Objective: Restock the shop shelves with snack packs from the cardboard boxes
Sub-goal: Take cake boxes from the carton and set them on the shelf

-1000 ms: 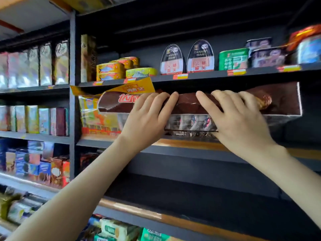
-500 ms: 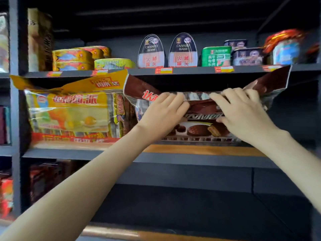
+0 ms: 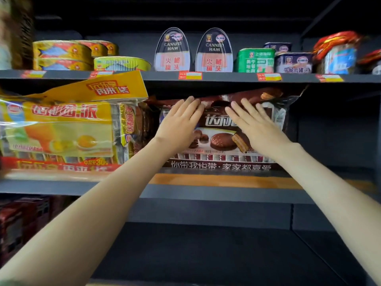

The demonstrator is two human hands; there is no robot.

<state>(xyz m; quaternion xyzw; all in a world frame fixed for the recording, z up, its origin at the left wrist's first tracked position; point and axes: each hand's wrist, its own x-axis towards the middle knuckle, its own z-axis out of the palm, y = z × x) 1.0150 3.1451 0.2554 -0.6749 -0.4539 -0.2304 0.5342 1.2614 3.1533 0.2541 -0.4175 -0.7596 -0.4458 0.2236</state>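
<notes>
A large brown chocolate pie snack pack (image 3: pixel 221 141) stands upright on the middle shelf (image 3: pixel 226 182), its printed front facing me. My left hand (image 3: pixel 178 124) lies flat against the left part of its front with straight fingers. My right hand (image 3: pixel 254 122) presses flat on the right part of the same pack, fingers spread. To the left of it stands a yellow egg pie snack pack (image 3: pixel 59 129), with another brown pack edge-on between the two.
The upper shelf (image 3: pixel 226 76) carries fish tins (image 3: pixel 61 55), two canned ham tins (image 3: pixel 193 51) and luncheon meat cans (image 3: pixel 256 60). The middle shelf is bare to the right of the brown pack. Dark red boxes (image 3: pixel 22 219) sit low at left.
The brown pack went from tilted in my grip to standing upright on the shelf. Both hands have let go of its top edge and flattened against its front.
</notes>
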